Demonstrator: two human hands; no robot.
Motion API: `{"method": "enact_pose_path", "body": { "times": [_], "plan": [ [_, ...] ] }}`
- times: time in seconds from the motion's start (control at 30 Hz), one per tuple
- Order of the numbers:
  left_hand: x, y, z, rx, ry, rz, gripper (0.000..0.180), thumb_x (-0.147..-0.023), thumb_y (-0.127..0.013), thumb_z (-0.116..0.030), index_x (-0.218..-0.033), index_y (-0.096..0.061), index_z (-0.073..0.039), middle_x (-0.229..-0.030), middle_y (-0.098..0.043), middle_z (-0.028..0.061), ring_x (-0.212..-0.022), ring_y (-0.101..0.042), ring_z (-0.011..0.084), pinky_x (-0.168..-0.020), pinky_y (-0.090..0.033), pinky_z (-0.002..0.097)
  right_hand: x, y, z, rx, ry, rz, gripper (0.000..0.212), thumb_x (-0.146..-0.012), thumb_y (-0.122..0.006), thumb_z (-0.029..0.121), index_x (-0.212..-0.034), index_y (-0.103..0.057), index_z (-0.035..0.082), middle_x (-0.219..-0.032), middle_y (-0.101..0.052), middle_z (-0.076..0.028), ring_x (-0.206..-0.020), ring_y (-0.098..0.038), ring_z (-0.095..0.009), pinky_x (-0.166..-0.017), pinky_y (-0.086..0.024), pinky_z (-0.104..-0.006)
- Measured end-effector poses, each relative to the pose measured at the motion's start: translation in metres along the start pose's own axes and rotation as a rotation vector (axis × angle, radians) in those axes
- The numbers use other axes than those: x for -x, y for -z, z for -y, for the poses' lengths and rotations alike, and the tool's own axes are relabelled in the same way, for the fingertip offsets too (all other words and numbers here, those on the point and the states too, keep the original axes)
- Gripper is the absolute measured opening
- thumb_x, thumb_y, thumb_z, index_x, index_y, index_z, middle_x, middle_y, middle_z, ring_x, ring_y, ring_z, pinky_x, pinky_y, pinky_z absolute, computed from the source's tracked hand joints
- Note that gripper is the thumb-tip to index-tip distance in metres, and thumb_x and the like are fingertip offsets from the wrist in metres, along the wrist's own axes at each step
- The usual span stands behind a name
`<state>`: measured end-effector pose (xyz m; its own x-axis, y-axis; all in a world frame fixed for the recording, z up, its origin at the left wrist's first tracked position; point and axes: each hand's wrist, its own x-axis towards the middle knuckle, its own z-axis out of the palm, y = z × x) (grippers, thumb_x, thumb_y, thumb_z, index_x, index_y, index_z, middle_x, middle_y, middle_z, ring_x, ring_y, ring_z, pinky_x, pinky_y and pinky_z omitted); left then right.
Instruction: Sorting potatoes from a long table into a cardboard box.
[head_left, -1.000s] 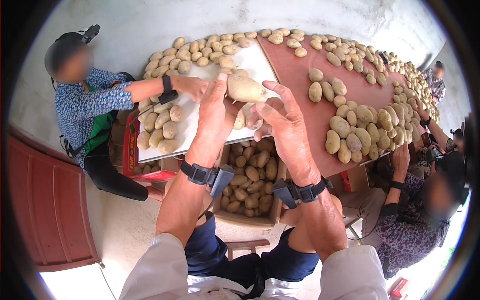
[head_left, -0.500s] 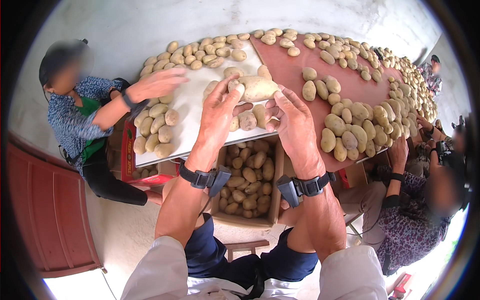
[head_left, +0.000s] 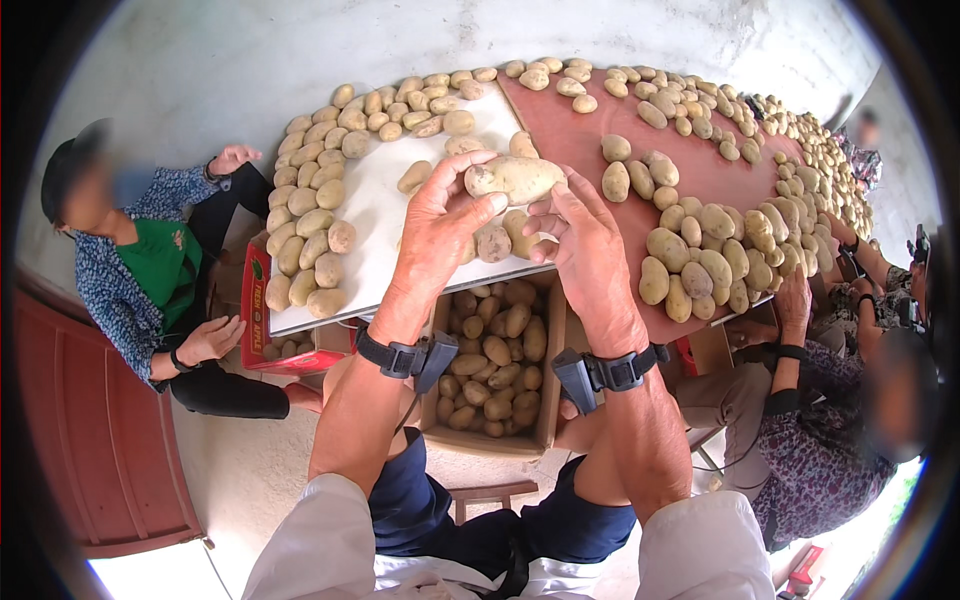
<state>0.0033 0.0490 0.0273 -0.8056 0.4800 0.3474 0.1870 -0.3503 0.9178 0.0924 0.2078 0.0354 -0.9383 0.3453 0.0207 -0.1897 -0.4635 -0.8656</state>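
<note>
“Sticking out of white sleeves [head_left: 325,535], both forearms slant up and lean in toward each other. See them?”

“Clearly. There's a black band [head_left: 392,358] on the left wrist and its match on the right. Down between them sits a cardboard box [head_left: 480,442] with potatoes in it. What about the hands?”

“The left hand [head_left: 440,215] is clamped on the long pale potato [head_left: 515,181]: fingers wrapped around its left end, thumb laid along the underside.”

“And the right hand [head_left: 578,235]?”

“Raised just as high, wrist nearly straight, lower fingers curled loosely. Its thumb and forefinger meet the other end, but whether they pinch it or merely touch, I can't tell from here.”

“So the potato lies crosswise between the two, nearly level.”

“Yes, held up over the white board [head_left: 375,270], with several loose potatoes behind it. Beyond the seam, the reddish board [head_left: 580,140] carries more.”

“On the left, a co-worker in a green top [head_left: 165,262] has both hands off the potatoes.”

“And behind everything, the pale wall [head_left: 400,35].”
</note>
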Motion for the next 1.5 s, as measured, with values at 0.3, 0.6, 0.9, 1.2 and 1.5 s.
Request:
{"method": "enact_pose_path", "body": {
  "times": [0.3,0.6,0.9,1.2,1.5],
  "plan": [
    [0.004,-0.001,-0.011,-0.029,-0.079,0.11,0.048,-0.092,-0.068,0.004,-0.138,-0.058,-0.004,-0.143,-0.058,0.009,-0.128,-0.057,0.0191,-0.11,-0.047,0.0357,0.003,-0.009,0.004,-0.004,-0.016,0.117,0.051,-0.109,-0.051,0.025,-0.152,-0.036,0.003,-0.13,-0.061,-0.012,-0.104,-0.066,-0.024,-0.071,-0.05,-0.0327],
    [0.007,-0.006,-0.017,-0.098,-0.078,0.066,0.049,-0.096,-0.064,0.001,-0.144,-0.055,-0.004,-0.141,-0.06,0.008,-0.126,-0.057,0.0168,-0.111,-0.045,0.0342,0.005,-0.009,0.002,-0.112,0.002,0.163,0.051,-0.107,-0.054,0.024,-0.151,-0.037,0.007,-0.136,-0.057,-0.01,-0.114,-0.061,-0.023,-0.08,-0.05,-0.0355],
    [0.004,-0.004,-0.016,-0.153,-0.041,0.044,0.051,-0.097,-0.064,0.001,-0.147,-0.054,-0.003,-0.139,-0.061,0.0079,-0.124,-0.059,0.0171,-0.11,-0.045,0.034,0.001,-0.007,0.0,-0.066,0.171,0.086,0.047,-0.104,-0.059,0.019,-0.147,-0.047,0.005,-0.137,-0.056,-0.007,-0.117,-0.057,-0.015,-0.088,-0.051,-0.033],
    [0.007,-0.006,-0.012,-0.171,-0.023,0.091,0.064,-0.091,-0.072,0.002,-0.151,-0.05,-0.006,-0.132,-0.063,0.0076,-0.12,-0.06,0.016,-0.103,-0.049,0.0317,-0.001,-0.006,0.003,-0.091,0.131,0.101,0.045,-0.109,-0.052,0.023,-0.149,-0.045,0.004,-0.139,-0.056,-0.008,-0.123,-0.057,-0.019,-0.093,-0.051,-0.0361],
    [0.006,-0.004,-0.011,-0.421,0.08,0.077,0.067,-0.087,-0.082,-0.011,-0.146,-0.051,-0.005,-0.122,-0.067,0.0095,-0.103,-0.063,0.0148,-0.088,-0.055,0.03,0.005,-0.013,0.005,0.326,0.323,0.153,0.042,-0.104,-0.055,0.013,-0.145,-0.051,0.001,-0.133,-0.062,-0.01,-0.125,-0.054,-0.017,-0.109,-0.042,-0.0308]
  ]
}}
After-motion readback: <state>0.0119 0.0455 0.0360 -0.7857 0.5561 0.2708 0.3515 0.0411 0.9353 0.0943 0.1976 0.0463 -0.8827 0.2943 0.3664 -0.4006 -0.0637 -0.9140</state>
